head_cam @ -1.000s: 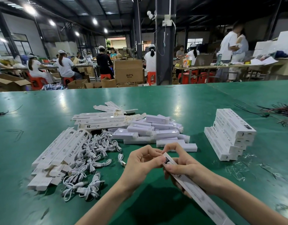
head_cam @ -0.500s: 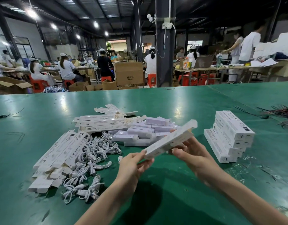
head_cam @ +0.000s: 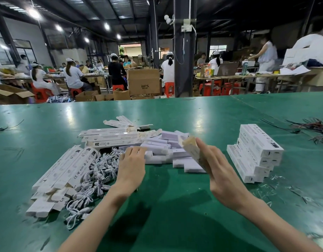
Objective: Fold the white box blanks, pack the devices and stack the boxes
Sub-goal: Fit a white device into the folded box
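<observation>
My right hand (head_cam: 220, 171) holds a folded white box (head_cam: 190, 148) with its open brown end tilted up and away from me. My left hand (head_cam: 132, 166) reaches out over the pile of white devices (head_cam: 168, 151), fingers resting on one of them; whether they grip it is hidden. Flat box blanks (head_cam: 66, 170) lie in a fan at the left, with more blanks (head_cam: 109, 137) behind. A tangle of white cables (head_cam: 95, 177) lies between the blanks and my left hand. Packed boxes (head_cam: 255, 153) stand stacked at the right.
The green table (head_cam: 175, 206) stretches wide around me. Loose dark wires (head_cam: 313, 128) lie at the far right, and scraps of clear film (head_cam: 277, 188) sit by the stack. Beyond the far edge, people sit at benches among cardboard cartons (head_cam: 144, 80).
My left hand has let go of the box and moved forward to the device pile. My right hand has turned the box so its open end points away and up.
</observation>
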A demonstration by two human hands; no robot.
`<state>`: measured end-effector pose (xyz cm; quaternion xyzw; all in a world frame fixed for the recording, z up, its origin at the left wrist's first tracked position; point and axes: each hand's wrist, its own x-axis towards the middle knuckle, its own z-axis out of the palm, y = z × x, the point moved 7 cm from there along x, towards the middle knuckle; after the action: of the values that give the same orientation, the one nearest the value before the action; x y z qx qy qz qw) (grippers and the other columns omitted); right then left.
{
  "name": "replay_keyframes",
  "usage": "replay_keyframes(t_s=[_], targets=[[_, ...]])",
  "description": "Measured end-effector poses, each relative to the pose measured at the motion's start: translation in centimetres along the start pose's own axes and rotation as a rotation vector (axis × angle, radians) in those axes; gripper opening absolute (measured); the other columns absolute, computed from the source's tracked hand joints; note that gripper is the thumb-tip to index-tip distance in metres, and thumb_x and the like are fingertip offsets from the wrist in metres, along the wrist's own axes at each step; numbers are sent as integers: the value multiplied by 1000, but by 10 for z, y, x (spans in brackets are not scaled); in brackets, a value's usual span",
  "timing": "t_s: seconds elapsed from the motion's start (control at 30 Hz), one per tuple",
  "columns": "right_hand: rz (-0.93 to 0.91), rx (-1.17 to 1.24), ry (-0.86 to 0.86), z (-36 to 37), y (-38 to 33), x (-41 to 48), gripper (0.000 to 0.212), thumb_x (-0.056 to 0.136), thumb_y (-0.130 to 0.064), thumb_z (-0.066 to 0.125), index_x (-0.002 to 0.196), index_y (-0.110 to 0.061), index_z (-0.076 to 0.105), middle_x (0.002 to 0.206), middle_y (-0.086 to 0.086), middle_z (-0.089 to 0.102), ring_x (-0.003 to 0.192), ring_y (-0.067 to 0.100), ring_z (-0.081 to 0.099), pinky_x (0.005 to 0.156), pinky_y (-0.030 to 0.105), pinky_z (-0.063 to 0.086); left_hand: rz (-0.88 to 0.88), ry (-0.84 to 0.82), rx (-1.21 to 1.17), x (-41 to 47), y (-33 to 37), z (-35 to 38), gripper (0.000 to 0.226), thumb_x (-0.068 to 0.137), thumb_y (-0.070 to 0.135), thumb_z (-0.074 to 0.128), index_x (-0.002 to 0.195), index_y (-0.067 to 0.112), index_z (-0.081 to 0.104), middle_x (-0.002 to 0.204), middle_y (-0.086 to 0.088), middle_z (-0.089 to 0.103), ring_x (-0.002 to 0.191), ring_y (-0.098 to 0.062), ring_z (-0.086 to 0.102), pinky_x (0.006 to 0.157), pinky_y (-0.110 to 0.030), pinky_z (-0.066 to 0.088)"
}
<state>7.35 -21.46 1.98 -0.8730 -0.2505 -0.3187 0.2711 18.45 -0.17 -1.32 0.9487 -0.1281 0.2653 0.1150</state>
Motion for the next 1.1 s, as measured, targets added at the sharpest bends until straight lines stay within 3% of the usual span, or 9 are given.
replay_keyframes(t_s=[0.17, 0.33, 0.5, 0.6, 0.67, 0.77, 0.87, 0.97, 1.1], targets=[[-11, 16, -91, 9, -5, -2, 112, 62, 24, 42, 149, -43, 17, 116, 6, 45, 101, 28, 47, 86, 45, 49, 52, -138, 119, 21, -9, 27, 43, 96, 18, 52, 137, 27, 43, 139, 5, 48, 128, -20, 39, 103, -38, 28], [-32, -38, -135, 6, -12, -1, 113, 54, 18, 35, 144, -49, 20, 113, 7, 43, 95, 29, 48, 80, 45, 50, 183, -1, 95, 25, 4, 11, 29, 90, 5, 56, 116, 17, 58, 119, 0, 62, 114, -21, 52, 101, -33, 34], [-18, -112, -155, 8, -13, 0, 110, 52, 19, 42, 141, -45, 27, 118, 13, 46, 96, 30, 50, 83, 43, 49, 148, 451, -416, 6, 20, -76, 24, 82, 15, 70, 100, 3, 59, 96, 1, 60, 86, -16, 59, 80, -22, 45], [-15, -233, -117, 9, -12, 2, 111, 46, 19, 49, 139, -39, 34, 112, 15, 52, 94, 23, 46, 72, 34, 44, -11, 578, -936, -14, 17, -110, 25, 87, 32, 60, 104, 16, 51, 98, 11, 62, 82, 1, 63, 71, -17, 53], [3, -274, -119, 12, -11, 0, 107, 48, 15, 46, 140, -39, 34, 111, 14, 52, 93, 17, 38, 72, 31, 39, -122, 558, -1257, -22, 13, -113, 23, 87, 34, 56, 107, 25, 51, 93, 15, 69, 88, 4, 64, 76, -13, 51], [21, -268, -215, 21, -12, -3, 111, 51, 12, 45, 141, -48, 20, 115, 11, 46, 99, 25, 45, 78, 38, 44, -215, 423, -1537, -27, 13, -101, 29, 84, 31, 53, 110, 20, 57, 89, 13, 72, 88, -2, 66, 75, -16, 53], [-4, -278, -221, 23, -14, -3, 117, 45, 15, 54, 141, -46, 24, 110, 12, 49, 93, 31, 53, 74, 41, 48, -213, 287, -1463, -30, 20, -90, 31, 83, 31, 52, 109, 17, 60, 87, 11, 73, 84, -3, 66, 72, -18, 55], [-61, -311, -180, 21, -21, -3, 107, 45, 12, 47, 138, -39, 35, 105, 15, 55, 87, 33, 57, 66, 39, 49, -235, 203, -1449, -32, 23, -80, 27, 83, 31, 53, 104, 18, 62, 83, 12, 72, 79, -1, 64, 68, -15, 53], [-130, -363, -159, 22, -29, -3, 102, 42, 10, 40, 132, -36, 40, 105, 15, 59, 95, 23, 41, 68, 36, 49, -286, 98, -1447, -33, 23, -66, 30, 81, 37, 57, 100, 16, 68, 89, 0, 71, 88, -14, 63, 74, -22, 56]])
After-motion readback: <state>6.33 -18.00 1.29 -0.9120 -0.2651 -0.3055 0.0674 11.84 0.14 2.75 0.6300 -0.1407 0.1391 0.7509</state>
